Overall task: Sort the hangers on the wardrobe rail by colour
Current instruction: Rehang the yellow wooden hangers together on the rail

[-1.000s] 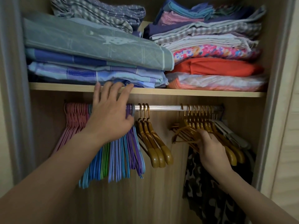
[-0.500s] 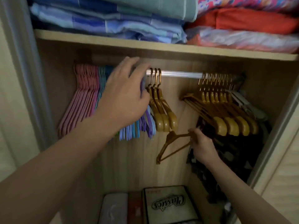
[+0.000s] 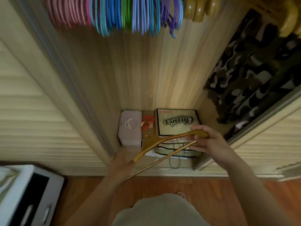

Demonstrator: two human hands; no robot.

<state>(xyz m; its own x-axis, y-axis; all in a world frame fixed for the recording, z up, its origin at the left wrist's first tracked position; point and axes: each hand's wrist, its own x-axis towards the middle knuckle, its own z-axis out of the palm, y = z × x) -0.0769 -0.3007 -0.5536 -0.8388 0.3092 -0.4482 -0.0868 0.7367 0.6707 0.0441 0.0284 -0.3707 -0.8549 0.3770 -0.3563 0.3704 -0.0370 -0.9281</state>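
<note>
Gripping the gold hanger point(image 3: 164, 144) now off the rail, both hands, left hand point(image 3: 121, 162) newly joining right hand point(image 3: 206, 141)

The hanger point(image 3: 164, 142) I held was golden yellow, shoulder and bar alike. Above hung pink hangers point(image 3: 68, 12), then light blue ones point(image 3: 105, 17), a few green point(image 3: 126, 15), lilac-blue point(image 3: 140, 17) and purple point(image 3: 172, 17), with yellow-brown wooden ones point(image 3: 198, 10) beside them. The garment point(image 3: 254, 72) at the right was camouflage: black, grey and dull olive. Below lay a pale pink box point(image 3: 129, 128), and a cream bag point(image 3: 177, 123) edged in black, lettered black. The floor point(image 3: 219, 190) was reddish-brown.
</note>
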